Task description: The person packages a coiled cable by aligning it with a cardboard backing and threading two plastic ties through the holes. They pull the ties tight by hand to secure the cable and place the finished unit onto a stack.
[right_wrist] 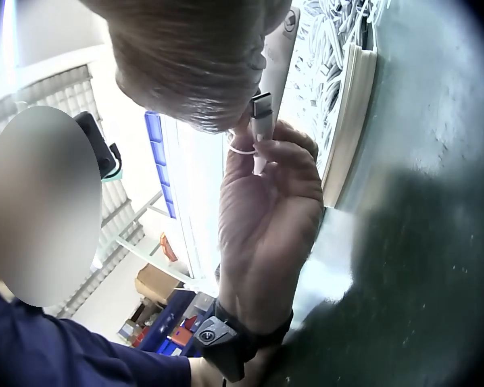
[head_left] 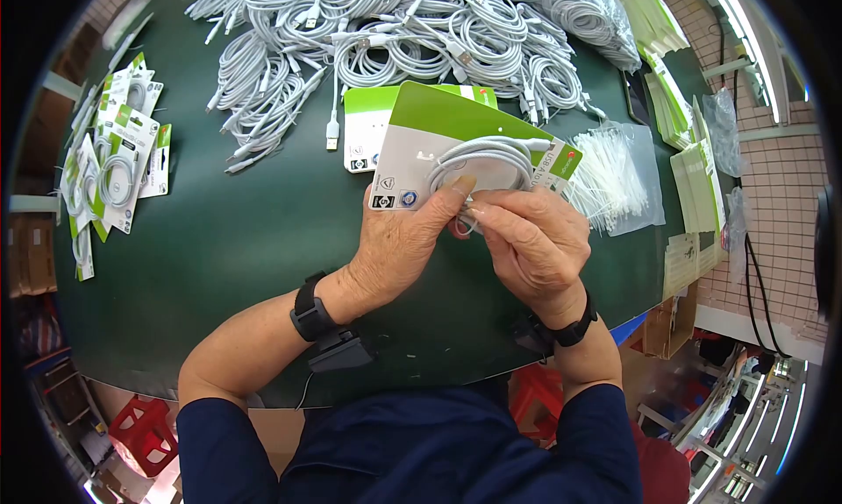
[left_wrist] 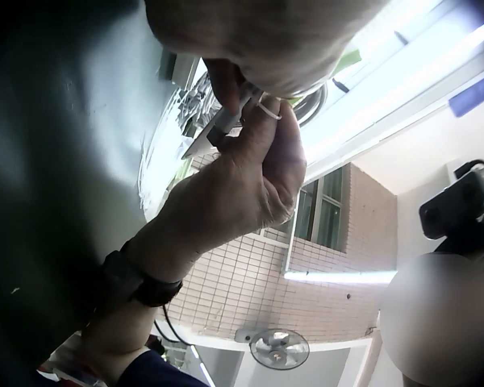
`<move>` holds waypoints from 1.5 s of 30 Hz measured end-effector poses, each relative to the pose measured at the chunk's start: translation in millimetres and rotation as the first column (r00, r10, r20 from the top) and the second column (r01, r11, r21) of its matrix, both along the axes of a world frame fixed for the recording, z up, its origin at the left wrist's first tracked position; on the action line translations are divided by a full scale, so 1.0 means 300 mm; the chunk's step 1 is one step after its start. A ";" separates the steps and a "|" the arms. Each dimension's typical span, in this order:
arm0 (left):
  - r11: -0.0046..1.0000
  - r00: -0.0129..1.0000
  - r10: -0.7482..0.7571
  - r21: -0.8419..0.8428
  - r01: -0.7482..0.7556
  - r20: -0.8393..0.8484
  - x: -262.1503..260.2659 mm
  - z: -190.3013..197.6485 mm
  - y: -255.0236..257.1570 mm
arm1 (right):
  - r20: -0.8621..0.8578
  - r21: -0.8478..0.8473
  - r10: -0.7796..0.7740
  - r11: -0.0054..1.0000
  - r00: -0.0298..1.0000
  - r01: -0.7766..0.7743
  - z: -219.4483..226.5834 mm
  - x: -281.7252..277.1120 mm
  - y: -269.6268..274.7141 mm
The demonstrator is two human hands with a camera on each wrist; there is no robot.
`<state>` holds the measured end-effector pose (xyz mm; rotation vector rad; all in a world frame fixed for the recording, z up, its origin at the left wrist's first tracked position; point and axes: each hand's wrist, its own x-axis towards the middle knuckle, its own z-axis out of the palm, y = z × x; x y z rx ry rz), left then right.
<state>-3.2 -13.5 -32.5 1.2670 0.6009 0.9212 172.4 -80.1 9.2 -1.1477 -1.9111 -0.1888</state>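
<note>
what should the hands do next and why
Probably pull the thin white tie snug with the right hand: it curves out where the hands meet, while the left hand holds the coiled cable against the card.

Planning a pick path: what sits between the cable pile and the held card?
A stack of green-and-white cards lies between the cable pile and the held card, which partly covers it. Shows in the head view.
</note>
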 end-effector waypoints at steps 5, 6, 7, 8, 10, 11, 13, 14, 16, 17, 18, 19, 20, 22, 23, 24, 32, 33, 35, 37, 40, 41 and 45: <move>0.996 0.999 0.002 -0.090 0.001 0.035 0.008 0.032 -0.025 | -0.047 -0.047 -0.027 0.999 0.999 0.024 -0.016 0.000 -0.001; 0.993 0.999 0.012 -0.114 -0.008 0.035 0.011 0.033 -0.026 | -0.025 -0.060 -0.027 0.998 0.999 0.025 -0.014 -0.001 -0.002; 0.990 0.999 0.022 -0.138 -0.017 0.035 0.014 0.034 -0.025 | -0.004 -0.073 -0.027 0.997 1.000 0.027 -0.011 -0.002 -0.003; 0.992 1.000 0.014 -0.122 -0.011 0.022 0.014 0.031 -0.022 | 0.010 -0.089 -0.021 0.996 1.000 0.022 -0.007 -0.003 -0.005; 0.996 1.000 -0.001 -0.093 0.000 -0.005 0.009 0.012 -0.011 | 0.037 -0.123 -0.006 0.992 0.999 0.010 0.001 -0.007 -0.005; 1.000 0.999 0.006 -0.006 -0.006 -0.043 0.004 -0.004 -0.006 | 0.031 -0.129 -0.007 0.992 0.999 0.011 0.003 -0.009 -0.005; 0.994 0.996 0.015 0.106 -0.006 -0.091 -0.002 -0.026 -0.002 | 0.019 -0.144 -0.013 0.989 1.000 0.015 0.004 -0.012 -0.008; 0.991 0.995 0.016 0.131 -0.002 -0.101 -0.003 -0.032 -0.003 | 0.012 -0.138 -0.016 0.990 1.000 0.018 0.004 -0.011 -0.008; 0.998 0.998 -0.005 0.062 0.009 -0.067 0.000 -0.012 -0.009 | -0.002 -0.127 -0.023 0.992 1.000 0.023 0.004 -0.009 -0.006; 1.000 0.999 -0.020 -0.006 0.020 -0.029 0.001 0.002 -0.008 | 0.004 -0.132 -0.046 0.990 0.999 0.046 0.006 -0.009 -0.007; 0.997 0.999 -0.032 -0.073 0.032 0.010 0.003 0.018 -0.007 | 0.009 -0.137 -0.068 0.988 0.998 0.069 0.010 -0.010 -0.011; 0.989 0.998 -0.041 -0.140 0.048 0.050 0.003 0.027 -0.007 | 0.015 -0.142 -0.091 0.986 0.996 0.092 0.014 -0.011 -0.014; 0.988 0.998 -0.045 -0.144 0.051 0.047 0.001 0.029 -0.008 | 0.024 -0.157 -0.096 0.983 0.995 0.099 0.022 -0.014 -0.017; 0.987 0.998 -0.053 -0.151 0.059 0.040 -0.002 0.032 -0.009 | 0.042 -0.185 -0.106 0.976 0.993 0.112 0.038 -0.019 -0.022; 0.984 0.998 -0.032 -0.174 0.039 0.048 0.001 0.032 -0.010 | 0.038 -0.198 -0.105 0.974 0.994 0.110 0.037 -0.019 -0.021; 0.981 0.998 -0.012 -0.195 0.022 0.054 0.008 0.033 -0.012 | 0.034 -0.210 -0.106 0.971 0.994 0.110 0.035 -0.018 -0.018; 0.974 0.993 0.011 -0.226 0.016 0.119 0.005 0.070 0.013 | -0.371 0.104 -0.046 0.990 0.928 0.090 0.048 0.067 -0.009; 0.973 0.990 0.011 -0.230 0.021 0.137 0.002 0.077 0.015 | -0.550 0.134 -0.036 0.982 0.835 0.130 0.039 0.095 -0.009; 0.971 0.987 -0.006 -0.235 0.044 0.161 -0.004 0.089 0.017 | -0.763 -0.024 -0.160 0.975 0.626 0.219 0.048 0.165 -0.001; 0.968 0.984 -0.036 -0.238 0.078 0.173 -0.006 0.100 0.013 | -0.886 -0.210 -0.230 0.973 0.402 0.094 0.034 0.206 0.029; 0.961 0.975 -0.076 -0.246 0.128 0.209 -0.002 0.112 -0.008 | -0.943 -0.315 -0.235 0.859 0.236 -0.403 -0.033 0.217 0.023; 0.959 0.974 -0.091 -0.245 0.142 0.209 -0.001 0.113 -0.014 | -0.966 -0.260 -0.208 0.779 0.155 -0.571 -0.055 0.185 -0.017; 0.952 0.965 -0.133 -0.241 0.187 0.225 -0.002 0.105 -0.027 | -0.937 -0.328 -0.306 0.614 0.167 -0.718 -0.109 0.158 -0.092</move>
